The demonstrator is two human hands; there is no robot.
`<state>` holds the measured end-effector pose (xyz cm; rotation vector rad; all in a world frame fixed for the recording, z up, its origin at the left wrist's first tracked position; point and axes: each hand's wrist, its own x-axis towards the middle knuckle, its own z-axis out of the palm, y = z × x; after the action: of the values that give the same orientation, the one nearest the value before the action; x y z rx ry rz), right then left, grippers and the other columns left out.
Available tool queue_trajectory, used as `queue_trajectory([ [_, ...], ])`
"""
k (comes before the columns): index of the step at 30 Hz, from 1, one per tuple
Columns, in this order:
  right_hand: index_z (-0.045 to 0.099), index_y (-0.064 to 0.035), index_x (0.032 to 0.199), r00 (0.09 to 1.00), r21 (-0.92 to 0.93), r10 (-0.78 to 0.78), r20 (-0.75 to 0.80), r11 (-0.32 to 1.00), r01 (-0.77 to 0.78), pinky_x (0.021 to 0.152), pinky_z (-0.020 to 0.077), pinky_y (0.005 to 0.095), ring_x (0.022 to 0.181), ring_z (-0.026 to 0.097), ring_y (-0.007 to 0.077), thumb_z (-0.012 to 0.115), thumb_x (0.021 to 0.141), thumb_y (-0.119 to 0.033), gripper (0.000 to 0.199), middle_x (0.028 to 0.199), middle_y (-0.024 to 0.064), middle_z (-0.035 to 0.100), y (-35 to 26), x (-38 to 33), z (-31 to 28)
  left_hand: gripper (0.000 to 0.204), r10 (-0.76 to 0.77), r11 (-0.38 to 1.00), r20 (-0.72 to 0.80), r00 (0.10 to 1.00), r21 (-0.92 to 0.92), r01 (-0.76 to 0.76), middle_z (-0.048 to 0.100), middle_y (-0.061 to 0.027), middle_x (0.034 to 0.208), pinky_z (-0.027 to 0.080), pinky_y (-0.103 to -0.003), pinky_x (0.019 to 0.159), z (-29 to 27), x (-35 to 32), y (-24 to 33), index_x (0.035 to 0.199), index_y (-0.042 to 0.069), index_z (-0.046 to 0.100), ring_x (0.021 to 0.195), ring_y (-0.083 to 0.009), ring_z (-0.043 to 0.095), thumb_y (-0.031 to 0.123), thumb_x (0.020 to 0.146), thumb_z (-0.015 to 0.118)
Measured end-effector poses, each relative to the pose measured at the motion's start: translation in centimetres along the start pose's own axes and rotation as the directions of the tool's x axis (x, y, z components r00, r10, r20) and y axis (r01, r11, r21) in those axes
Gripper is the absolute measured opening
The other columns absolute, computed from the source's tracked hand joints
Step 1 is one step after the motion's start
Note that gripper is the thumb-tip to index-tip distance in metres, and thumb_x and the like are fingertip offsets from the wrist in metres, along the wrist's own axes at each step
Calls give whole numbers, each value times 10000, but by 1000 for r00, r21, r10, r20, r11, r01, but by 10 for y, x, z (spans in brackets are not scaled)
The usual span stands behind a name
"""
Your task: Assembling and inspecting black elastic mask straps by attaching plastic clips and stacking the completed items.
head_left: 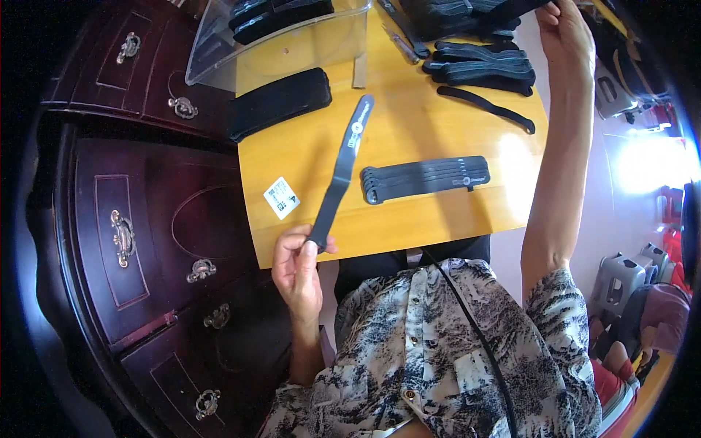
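My left hand pinches the lower end of a dark grey strap between thumb and fingers. The strap stands up over the table, its rounded tip pointing away from me. To its right lies a neat stack of matching straps, folded flat. At the far right, my stretched-out right hand has its fingers closed on the end of a black strap. This strap runs left over a large pile of straps. A second bundle of straps and one loose black strap lie nearer.
A clear plastic box with dark bundles stands at the table's far left. Before it lies a black folded bundle. A white label is near the left edge of the yellow table. Dark wooden drawers flank the left; a person is at right.
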<state>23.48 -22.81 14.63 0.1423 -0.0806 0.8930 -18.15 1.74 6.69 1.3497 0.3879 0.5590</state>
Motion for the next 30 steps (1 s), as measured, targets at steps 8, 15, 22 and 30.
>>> queue_trajectory([
  [8, 612, -10, 950, 744, -944, -653, 141, 139, 301, 569, 455, 195, 607, 520, 79, 500, 974, -253, 269, 709, 27, 585, 105, -26, -39, 71, -68, 998, -37, 997, -17, 67, 557, -127, 1030, 477, -309, 808, 23, 32, -25, 895, 0, 516, 817, -157, 614, 61, 929, 529],
  [15, 523, -16, 993, 556, -991, -823, -116, 130, -15, 664, 559, 252, 801, 686, 195, 518, 962, -240, 226, 862, 136, 660, 138, -121, -100, 75, -57, 998, -72, 996, 14, 59, 568, -152, 1057, 486, -324, 815, 29, 32, -30, 903, 6, 517, 839, -174, 609, 73, 935, 528],
  [22, 484, -36, 975, 466, -981, -873, -140, 59, -184, 625, 549, 234, 736, 685, 180, 610, 908, -141, 176, 822, 109, 659, 151, -155, -108, 46, -64, 998, -97, 993, -21, 63, 582, -133, 1019, 482, -309, 808, 31, 30, -25, 902, 9, 539, 814, -159, 620, 45, 911, 564],
  [30, 426, -7, 995, 374, -977, -910, -177, 116, -181, 500, 541, 261, 659, 675, 190, 601, 903, -106, 221, 732, 130, 634, 144, -150, -110, 93, -126, 989, -66, 990, -80, 121, 593, -126, 988, 489, -311, 775, 34, 25, -27, 952, -13, 565, 801, -159, 607, 62, 902, 587],
])
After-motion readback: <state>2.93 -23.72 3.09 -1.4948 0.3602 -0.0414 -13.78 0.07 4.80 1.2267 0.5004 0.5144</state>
